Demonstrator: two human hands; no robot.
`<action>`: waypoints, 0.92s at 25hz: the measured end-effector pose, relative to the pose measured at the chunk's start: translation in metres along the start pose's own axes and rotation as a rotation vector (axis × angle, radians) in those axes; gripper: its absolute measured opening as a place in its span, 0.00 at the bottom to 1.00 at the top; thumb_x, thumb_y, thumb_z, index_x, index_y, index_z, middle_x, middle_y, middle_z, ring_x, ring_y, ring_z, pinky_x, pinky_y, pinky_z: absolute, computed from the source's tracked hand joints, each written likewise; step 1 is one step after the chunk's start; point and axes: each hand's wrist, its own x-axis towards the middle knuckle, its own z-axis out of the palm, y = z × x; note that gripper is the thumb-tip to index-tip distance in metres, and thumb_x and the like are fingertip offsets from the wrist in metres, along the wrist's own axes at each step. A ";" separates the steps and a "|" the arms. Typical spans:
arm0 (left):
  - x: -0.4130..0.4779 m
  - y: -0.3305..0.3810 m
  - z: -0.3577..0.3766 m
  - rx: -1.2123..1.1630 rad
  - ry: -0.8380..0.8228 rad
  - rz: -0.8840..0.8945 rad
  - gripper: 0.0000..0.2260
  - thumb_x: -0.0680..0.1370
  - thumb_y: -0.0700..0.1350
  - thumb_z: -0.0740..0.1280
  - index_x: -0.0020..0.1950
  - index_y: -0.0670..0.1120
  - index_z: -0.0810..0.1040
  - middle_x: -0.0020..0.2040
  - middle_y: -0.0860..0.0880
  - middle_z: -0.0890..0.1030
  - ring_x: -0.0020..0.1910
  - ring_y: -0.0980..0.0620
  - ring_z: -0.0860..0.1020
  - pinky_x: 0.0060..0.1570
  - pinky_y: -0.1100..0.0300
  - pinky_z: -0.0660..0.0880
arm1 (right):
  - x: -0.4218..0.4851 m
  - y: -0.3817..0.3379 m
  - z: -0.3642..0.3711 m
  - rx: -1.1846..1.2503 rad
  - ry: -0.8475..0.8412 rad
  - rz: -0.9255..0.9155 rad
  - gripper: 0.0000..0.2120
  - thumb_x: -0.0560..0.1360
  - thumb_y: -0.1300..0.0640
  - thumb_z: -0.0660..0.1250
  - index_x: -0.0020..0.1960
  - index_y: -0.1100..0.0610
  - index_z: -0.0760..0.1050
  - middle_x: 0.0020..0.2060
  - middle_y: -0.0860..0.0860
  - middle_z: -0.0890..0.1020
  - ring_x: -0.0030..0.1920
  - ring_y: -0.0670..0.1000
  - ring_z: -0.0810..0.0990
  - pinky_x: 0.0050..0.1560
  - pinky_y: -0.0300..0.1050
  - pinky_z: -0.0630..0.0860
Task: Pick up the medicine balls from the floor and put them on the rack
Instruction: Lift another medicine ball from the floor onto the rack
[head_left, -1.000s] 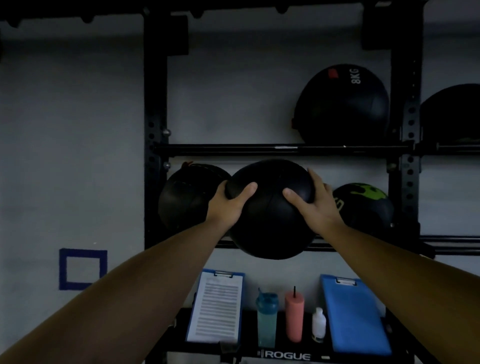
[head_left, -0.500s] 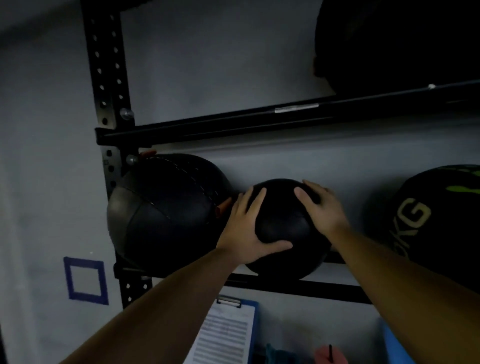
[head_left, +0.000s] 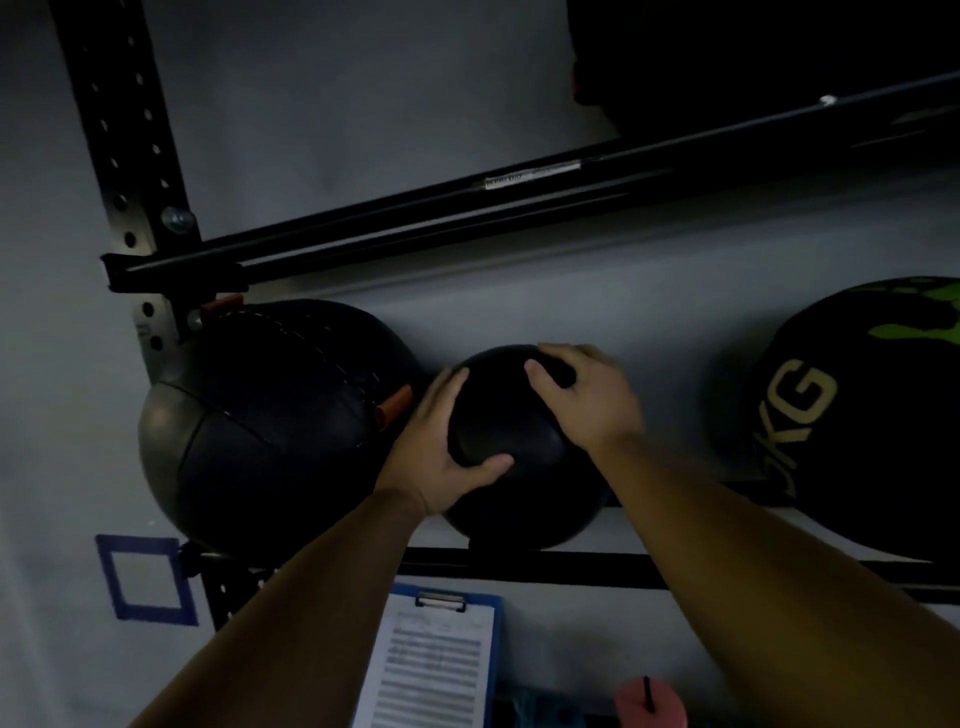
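Note:
A plain black medicine ball (head_left: 511, 426) rests on the lower rail (head_left: 545, 564) of the black rack, against the wall. My left hand (head_left: 441, 452) holds its left side with the thumb across the front. My right hand (head_left: 587, 395) lies over its top right. To its left sits a bigger black stitched ball (head_left: 270, 421), almost touching my left hand. To the right is a black ball with green marks and "KG" lettering (head_left: 862, 415). Another dark ball (head_left: 753, 57) sits on the upper rail (head_left: 519, 192).
The rack's perforated upright (head_left: 124, 156) stands at the left. A blue tape square (head_left: 148, 579) is on the grey wall. Below the lower rail are a blue clipboard with a printed sheet (head_left: 436, 660) and a pink bottle lid (head_left: 649, 704).
Both hands pushed the plain ball in from in front of the rack onto the lower rail, between the two other balls. The view has moved closer and tilted.

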 end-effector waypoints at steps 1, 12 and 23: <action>-0.007 0.005 -0.006 0.026 -0.044 -0.044 0.53 0.68 0.72 0.72 0.86 0.57 0.52 0.87 0.53 0.53 0.84 0.54 0.54 0.82 0.54 0.56 | -0.007 -0.007 -0.004 -0.133 -0.047 0.010 0.29 0.79 0.30 0.55 0.75 0.41 0.72 0.71 0.50 0.75 0.70 0.58 0.74 0.65 0.57 0.76; -0.149 0.057 -0.100 0.186 -0.284 -0.029 0.25 0.75 0.69 0.71 0.66 0.56 0.80 0.63 0.57 0.81 0.61 0.54 0.80 0.61 0.54 0.79 | -0.187 -0.133 -0.121 -0.745 -0.288 0.231 0.30 0.79 0.29 0.58 0.73 0.47 0.73 0.68 0.54 0.78 0.65 0.60 0.77 0.59 0.54 0.77; -0.311 0.207 -0.155 -0.086 -0.497 0.261 0.18 0.73 0.68 0.75 0.50 0.55 0.83 0.46 0.58 0.85 0.50 0.51 0.84 0.55 0.54 0.80 | -0.451 -0.331 -0.241 -0.935 -0.197 0.630 0.24 0.78 0.32 0.61 0.58 0.49 0.83 0.60 0.54 0.83 0.60 0.59 0.81 0.57 0.51 0.77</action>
